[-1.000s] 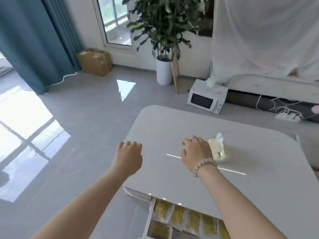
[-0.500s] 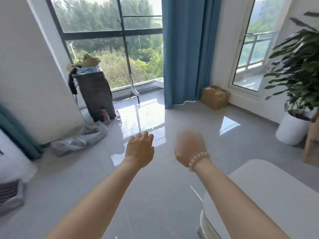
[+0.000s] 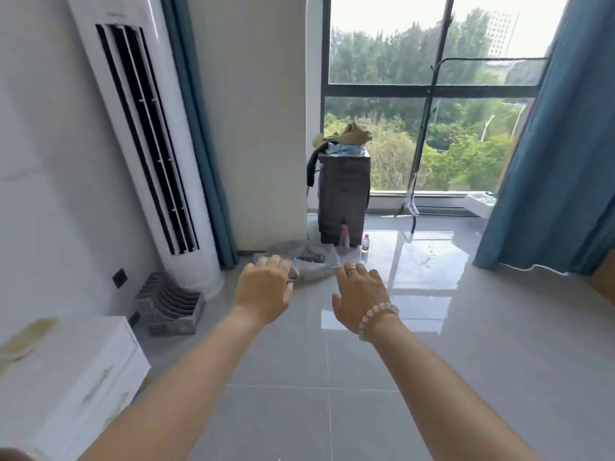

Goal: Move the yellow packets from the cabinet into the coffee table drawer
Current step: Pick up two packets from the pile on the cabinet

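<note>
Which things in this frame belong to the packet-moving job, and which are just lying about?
Job: left hand and right hand, both empty; white cabinet, lower left; blurred yellowish patch on its top, possibly packets.
Lying about: standing air conditioner, grey rack, dark box by the window, plastic bag, two bottles, blue curtain.

Both hands reach out over the grey floor (image 3: 316, 367), palms down, fingers loosely bent, holding nothing. The left hand (image 3: 263, 294) and right hand (image 3: 357, 299) hang near centre, side by side and apart. The right one wears a ring (image 3: 351, 268) and a bead bracelet (image 3: 377, 316). At 8 o'clock stands a white cabinet (image 3: 83, 377) with blurred yellowish things (image 3: 30, 334) on top. A tall air conditioner (image 3: 146, 134) rises at 10 o'clock, a grey rack (image 3: 169, 309) at its foot. At 12 o'clock a dark box (image 3: 344, 197) stands by the window (image 3: 382, 61), two bottles (image 3: 344, 236) before it. A blue curtain (image 3: 552, 161) hangs at 3 o'clock.
</note>
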The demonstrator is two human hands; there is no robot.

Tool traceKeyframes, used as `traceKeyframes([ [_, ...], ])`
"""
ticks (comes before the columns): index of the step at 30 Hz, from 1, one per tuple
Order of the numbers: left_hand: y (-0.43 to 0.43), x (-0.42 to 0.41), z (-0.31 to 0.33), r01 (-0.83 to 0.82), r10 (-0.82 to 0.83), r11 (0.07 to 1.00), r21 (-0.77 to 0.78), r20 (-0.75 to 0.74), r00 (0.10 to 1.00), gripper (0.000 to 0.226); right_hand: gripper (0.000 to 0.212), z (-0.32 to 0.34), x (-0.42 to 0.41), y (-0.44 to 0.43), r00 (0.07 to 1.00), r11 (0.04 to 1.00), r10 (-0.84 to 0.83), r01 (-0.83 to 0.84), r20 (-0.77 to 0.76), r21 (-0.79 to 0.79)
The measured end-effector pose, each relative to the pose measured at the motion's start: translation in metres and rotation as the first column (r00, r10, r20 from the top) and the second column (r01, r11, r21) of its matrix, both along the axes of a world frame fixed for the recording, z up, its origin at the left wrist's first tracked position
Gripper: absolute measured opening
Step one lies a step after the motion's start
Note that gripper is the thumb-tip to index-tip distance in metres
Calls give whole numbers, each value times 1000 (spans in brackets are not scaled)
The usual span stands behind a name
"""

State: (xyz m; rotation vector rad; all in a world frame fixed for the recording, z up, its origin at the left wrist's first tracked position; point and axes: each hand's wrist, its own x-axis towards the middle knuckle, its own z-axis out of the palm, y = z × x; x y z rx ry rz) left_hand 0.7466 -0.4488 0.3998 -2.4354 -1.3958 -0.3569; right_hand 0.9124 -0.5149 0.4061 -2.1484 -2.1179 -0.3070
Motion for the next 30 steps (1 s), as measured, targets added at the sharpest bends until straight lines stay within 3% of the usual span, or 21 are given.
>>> traceKeyframes([
  [4,52,-51,-14,-167,170,985,-45,56,984,39,45,-4,-49,70,991,991,133,-132,-21,21],
  [12,107,-131,-38,-398,403,905,-152,-1,915,38,35,-14,-112,182,943,944,329,-330,-43,-11],
  [19,171,-179,-53,-606,623,766,-216,13,782,38,37,-33,-175,280,822,820,569,-568,-13,-74],
  [24,236,-195,-43,-678,701,704,-213,55,711,38,35,-28,-206,369,771,770,636,-636,-23,-50],
  [30,268,-243,-60,-801,823,535,-267,-47,566,41,39,-52,-277,432,651,644,759,-754,-12,-131],
])
